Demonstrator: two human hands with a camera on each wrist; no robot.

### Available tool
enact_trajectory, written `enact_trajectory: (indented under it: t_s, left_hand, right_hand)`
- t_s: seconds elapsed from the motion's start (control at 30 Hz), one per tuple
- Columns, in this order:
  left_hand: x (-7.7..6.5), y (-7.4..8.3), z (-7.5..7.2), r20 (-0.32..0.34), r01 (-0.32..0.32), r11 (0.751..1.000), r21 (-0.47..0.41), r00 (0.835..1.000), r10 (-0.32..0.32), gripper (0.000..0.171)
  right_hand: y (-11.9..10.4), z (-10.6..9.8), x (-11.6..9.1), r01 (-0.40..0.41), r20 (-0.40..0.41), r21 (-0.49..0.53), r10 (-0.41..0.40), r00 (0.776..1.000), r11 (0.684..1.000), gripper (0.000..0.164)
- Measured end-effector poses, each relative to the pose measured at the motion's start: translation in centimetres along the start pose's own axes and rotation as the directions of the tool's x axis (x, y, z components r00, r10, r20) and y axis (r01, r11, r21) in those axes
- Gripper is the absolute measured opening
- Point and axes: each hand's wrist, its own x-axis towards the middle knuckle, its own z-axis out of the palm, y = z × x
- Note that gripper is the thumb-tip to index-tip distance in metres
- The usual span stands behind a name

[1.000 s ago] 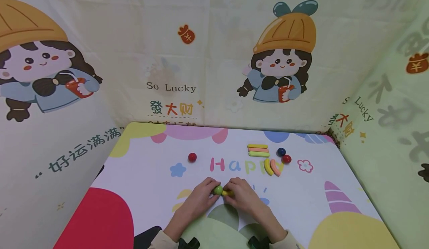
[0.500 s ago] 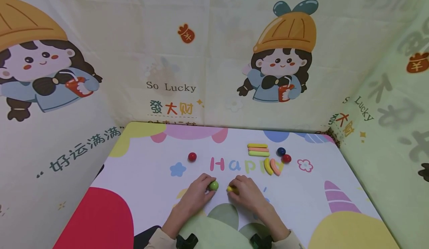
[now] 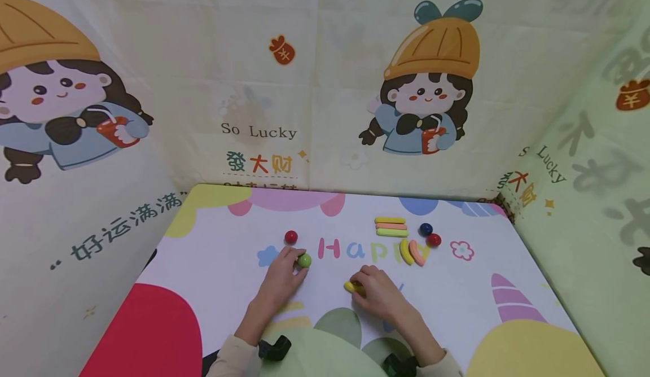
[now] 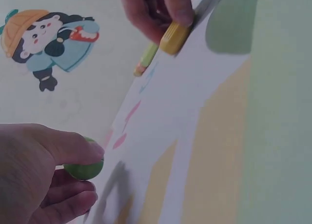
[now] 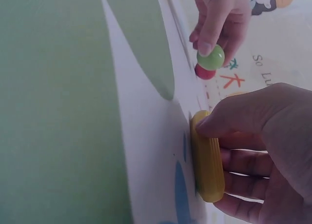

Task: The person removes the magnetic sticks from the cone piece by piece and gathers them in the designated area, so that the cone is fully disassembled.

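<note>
In the head view, my left hand (image 3: 279, 278) pinches a glossy green ball (image 3: 304, 261) just in front of a red ball (image 3: 291, 237). The left wrist view has the thumb (image 4: 83, 151) across the top of that green ball, with the fingers curled below. My right hand (image 3: 380, 293) holds a short yellow bar (image 5: 208, 158) with rounded ends and fine grooves along one side. Its thumb lies at one end of the bar, and the fingers are behind it. Whether the bar touches the table cannot be told. The two hands are apart.
Back right on the printed table (image 3: 228, 275) lie straight yellow (image 3: 390, 220), pink (image 3: 391, 227) and green (image 3: 392, 233) sticks side by side. Nearby are curved yellow (image 3: 405, 253) and pink (image 3: 417, 253) pieces, a dark blue ball (image 3: 426, 229) and another red ball (image 3: 434, 241). Printed cloth (image 3: 330, 112) hangs behind.
The green ball and yellow bar were together between my hands. My left hand has drawn the ball away, left and toward the back, near the red ball. My right hand has shifted slightly right.
</note>
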Motion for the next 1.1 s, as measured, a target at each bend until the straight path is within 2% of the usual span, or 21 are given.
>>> enact_trajectory:
  t_s: [0.17, 0.53, 0.83, 0.97, 1.1]
  left_hand:
    - [0.5, -0.8, -0.5, -0.051, 0.058, 0.997, -0.045, 0.997, -0.06, 0.041]
    - [1.3, -2.8, -0.8, -0.122, 0.139, 0.99, -0.024, 0.982, -0.141, 0.035]
    - [1.4, -3.3, -0.8, -0.152, 0.12, 0.993, -0.015, 0.981, -0.121, 0.034]
    - [1.4, -3.2, -0.8, -0.143, 0.137, 0.99, -0.021, 0.98, -0.139, 0.035]
    - [1.4, -3.1, -0.8, -0.13, 0.147, 0.989, -0.021, 0.98, -0.148, 0.036]
  right_hand:
    - [-0.1, -0.4, -0.2, -0.006, 0.009, 0.01, 0.006, 1.0, 1.0, 0.02]
    - [-0.2, -0.7, -0.6, -0.036, 0.018, 0.014, 0.035, 0.999, 0.999, 0.02]
    - [-0.3, -0.6, -0.6, -0.049, 0.024, 0.017, 0.049, 0.999, 0.999, 0.02]
    - [-0.3, -0.7, -0.5, -0.103, 0.022, 0.03, 0.102, 0.995, 0.994, 0.022]
    - [0.1, -0.9, 0.0, -0.199, 0.003, 0.071, 0.199, 0.98, 0.978, 0.023]
